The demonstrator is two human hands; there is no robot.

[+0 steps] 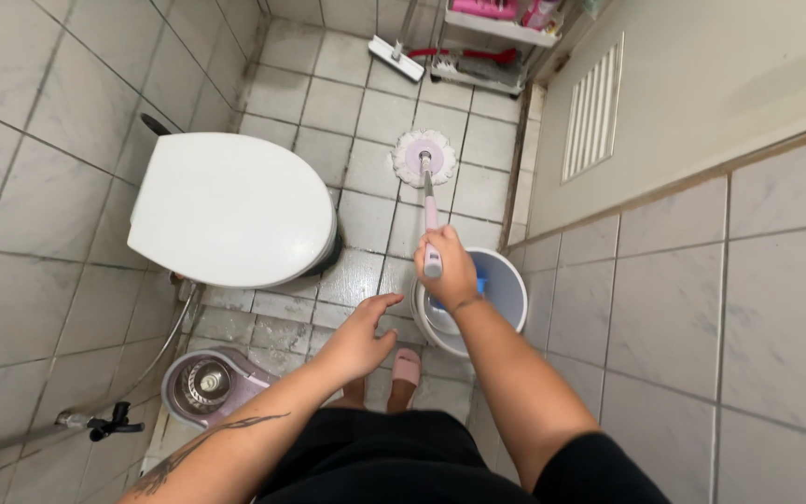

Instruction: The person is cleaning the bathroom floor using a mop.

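The right hand point(447, 271) is in the middle of the frame, and its fingers are closed around the end of the mop handle point(429, 210). The handle goes up from the hand toward the upper middle of the frame, where the round mop head point(424, 157) lies flat on the tiled floor point(328, 103). The mop head is white at the edge and light purple in the centre.

The left hand point(361, 338) is a little lower and to the left of the right hand. It is open, the fingers are spread and it holds nothing; it hovers above the floor.

Just under the right hand there is a white bucket point(506, 289) with something blue inside. It stands beside the tiled wall on the right of the frame. In the lower left there is a spin bucket point(212, 383) with a metal basket. The white toilet point(230, 210), with its lid closed, takes the left centre of the frame. At the bottom centre one pink slipper point(407, 366) is visible between the two arms. In the upper middle, far from the hands, a flat mop point(396, 58) leans near a low shelf point(492, 47).
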